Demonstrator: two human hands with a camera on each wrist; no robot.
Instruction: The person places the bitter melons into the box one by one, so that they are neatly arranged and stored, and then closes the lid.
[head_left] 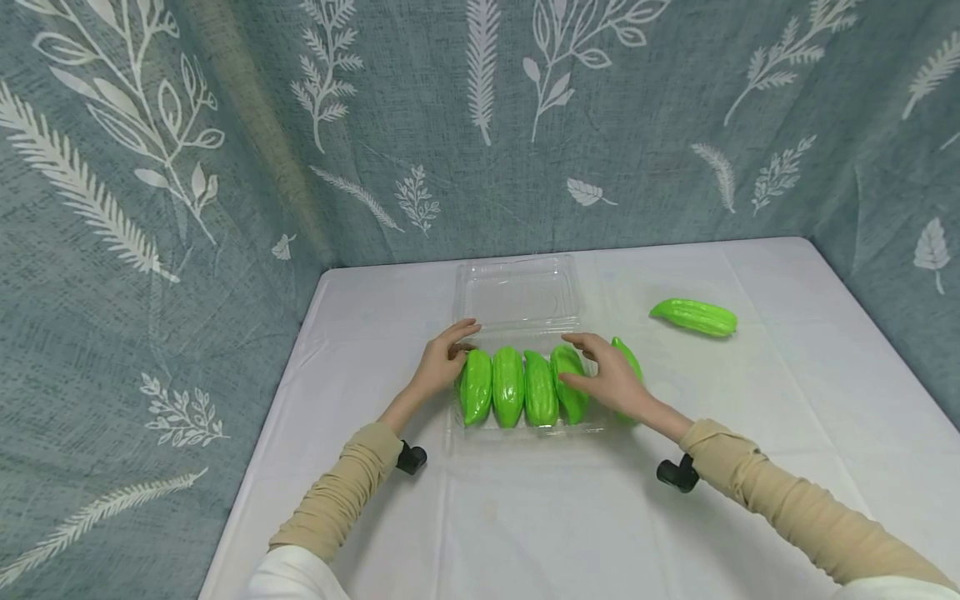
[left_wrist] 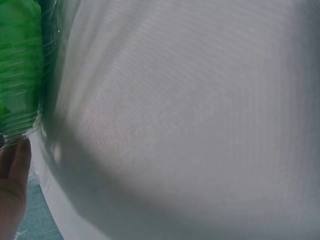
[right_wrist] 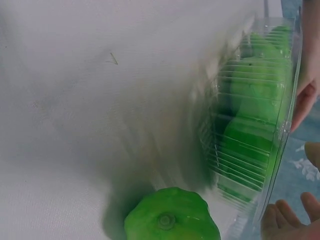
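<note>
bright green gourds [head_left: 508, 386] in a clear tray [head_left: 517, 292], white tablecloth [head_left: 525, 517], blue-grey leaf-patterned curtain [head_left: 150, 167], beige sleeves [head_left: 341, 492].

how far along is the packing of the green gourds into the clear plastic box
Four glossy green plastic gourds already lie side by side in the clear plastic clamshell box, whose lid is open. The left hand touches the row's left end; the right hand rests on its right end. A fifth gourd beside the box and another gourd further right remain out.
</note>
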